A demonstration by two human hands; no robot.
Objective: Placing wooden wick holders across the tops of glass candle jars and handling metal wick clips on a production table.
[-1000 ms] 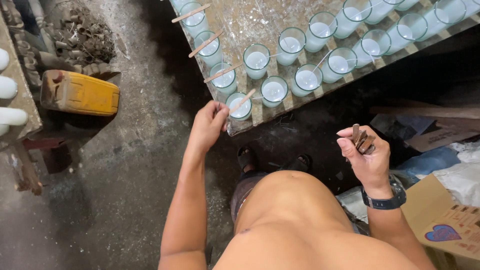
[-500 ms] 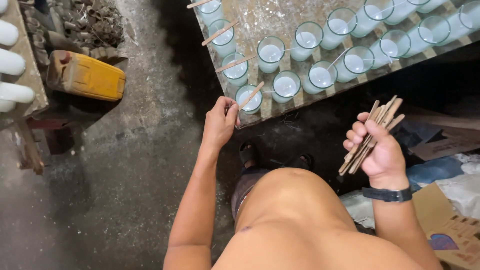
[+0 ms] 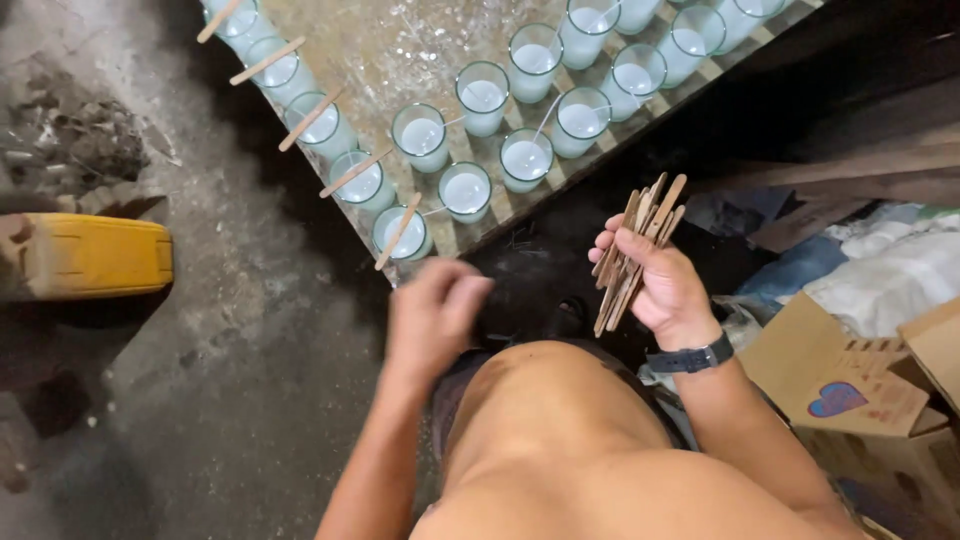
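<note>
Sticks: my right hand (image 3: 668, 290) gripped a bundle of wooden sticks (image 3: 636, 250), below the table edge (image 3: 520, 222).
Left hand (image 3: 432, 318): blurred, fingers curled, grip unclear.
Glasses: five topped with sticks, nearest glass (image 3: 402, 232).
Packages: brown cardboard box (image 3: 850, 385), heart sticker (image 3: 836, 398); one yellow canister (image 3: 90, 256).

Glass jars (image 3: 466, 190) clear w/ white fill. Sticks (image 3: 635, 250) tan-brown. Jerrycan (image 3: 85, 256) far left yellow. Wristband (image 3: 690, 358) black. Cardboard box (image 3: 850, 400) brown, near right, w/ blue-pink heart. Tabletop (image 3: 400, 50) speckled grey.
</note>
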